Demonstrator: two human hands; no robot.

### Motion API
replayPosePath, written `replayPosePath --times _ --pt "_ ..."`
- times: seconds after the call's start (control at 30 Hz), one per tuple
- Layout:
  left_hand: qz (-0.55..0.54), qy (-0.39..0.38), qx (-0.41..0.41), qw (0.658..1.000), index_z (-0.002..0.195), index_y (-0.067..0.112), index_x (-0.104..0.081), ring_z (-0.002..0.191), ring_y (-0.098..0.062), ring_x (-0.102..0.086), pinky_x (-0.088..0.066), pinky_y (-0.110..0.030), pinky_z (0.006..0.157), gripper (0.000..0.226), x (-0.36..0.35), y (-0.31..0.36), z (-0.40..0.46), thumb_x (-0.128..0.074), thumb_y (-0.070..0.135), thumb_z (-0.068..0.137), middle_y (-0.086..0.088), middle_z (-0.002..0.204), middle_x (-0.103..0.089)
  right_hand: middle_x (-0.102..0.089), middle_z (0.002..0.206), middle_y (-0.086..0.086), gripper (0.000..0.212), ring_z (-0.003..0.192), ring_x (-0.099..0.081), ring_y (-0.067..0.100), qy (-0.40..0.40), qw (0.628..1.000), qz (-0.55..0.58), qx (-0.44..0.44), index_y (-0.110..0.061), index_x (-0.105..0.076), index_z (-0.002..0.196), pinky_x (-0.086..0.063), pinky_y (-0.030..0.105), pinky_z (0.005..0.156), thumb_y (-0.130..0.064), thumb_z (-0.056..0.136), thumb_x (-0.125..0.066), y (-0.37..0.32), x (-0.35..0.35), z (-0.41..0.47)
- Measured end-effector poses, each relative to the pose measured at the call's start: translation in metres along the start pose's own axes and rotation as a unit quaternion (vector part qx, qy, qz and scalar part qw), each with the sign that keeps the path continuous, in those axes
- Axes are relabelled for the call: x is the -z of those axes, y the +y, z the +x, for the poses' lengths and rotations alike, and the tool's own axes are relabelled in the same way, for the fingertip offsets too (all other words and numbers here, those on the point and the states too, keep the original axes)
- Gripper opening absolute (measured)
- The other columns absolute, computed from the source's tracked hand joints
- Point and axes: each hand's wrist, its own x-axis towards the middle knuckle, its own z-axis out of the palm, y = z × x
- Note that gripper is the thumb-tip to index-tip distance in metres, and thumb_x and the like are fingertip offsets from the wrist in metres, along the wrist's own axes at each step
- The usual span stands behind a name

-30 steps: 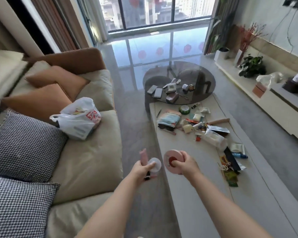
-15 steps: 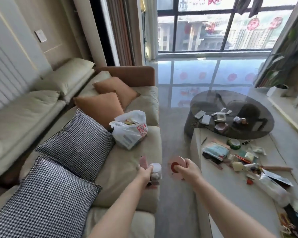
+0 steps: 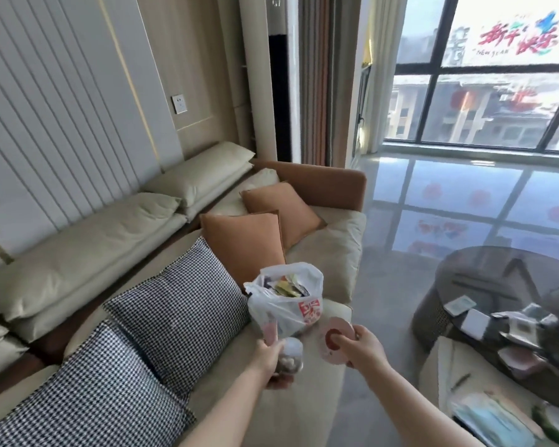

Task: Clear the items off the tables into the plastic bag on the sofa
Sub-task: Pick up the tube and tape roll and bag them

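While both hands hold their loads out in front of the body, the view has swung off the benches and onto the sofa point(image 3: 320, 411), which puts the drop close. The left hand point(image 3: 273, 362) has its fingers curled round a small clear round pot point(image 3: 291, 358) and a pink tube point(image 3: 270, 330); what the pot holds is too blurred to say. The right hand point(image 3: 359, 348) pinches a pink disc with a red centre point(image 3: 334, 340) between thumb and fingers. A second ago these items were over the long bench; now they hang just short of the white plastic bag point(image 3: 286, 304), which sits on the sofa seat beside the checked cushion point(image 3: 181, 312), mouth open and upward, already partly filled with packets. Further off, the round glass bench point(image 3: 504, 285) still carries cards and small boxes, so plenty remains.
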Motion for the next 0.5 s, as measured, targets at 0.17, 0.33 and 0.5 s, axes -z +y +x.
replayPosePath --times 0.17,0.33,0.5 --pt "-0.008 0.020 -0.017 1.000 0.116 0.012 -0.035 0.049 -0.017 -0.058 -0.045 -0.024 0.039 0.027 -0.024 0.040 0.041 -0.050 0.024 0.098 -0.006 0.079 -0.055 -0.059 0.087 0.003 0.023 0.076 -0.060 0.020 -0.056 0.998 -0.013 0.016 -0.012 -0.054 0.100 -0.055 0.029 0.049 -0.027 0.085 -0.065 -0.036 0.008 0.072" --pt "0.022 0.040 -0.013 0.999 0.120 0.008 -0.034 0.053 -0.016 -0.047 -0.040 -0.022 0.038 0.025 -0.027 0.070 0.085 -0.046 0.017 0.099 -0.008 0.074 -0.051 -0.051 0.084 -0.004 0.018 0.076 -0.056 0.017 -0.076 0.994 -0.069 0.023 -0.016 -0.053 0.098 -0.059 0.035 0.057 -0.025 0.086 -0.063 -0.055 0.007 0.124" --pt "0.021 0.062 0.005 0.998 0.114 0.007 -0.041 0.057 -0.017 -0.048 -0.040 -0.025 0.047 0.018 -0.021 0.107 0.158 -0.044 0.014 0.098 -0.011 0.079 -0.052 -0.051 0.080 -0.008 0.023 0.080 -0.057 0.020 -0.098 0.986 -0.128 0.030 -0.016 -0.055 0.107 -0.056 0.042 0.077 -0.020 0.086 -0.062 -0.073 -0.007 0.189"
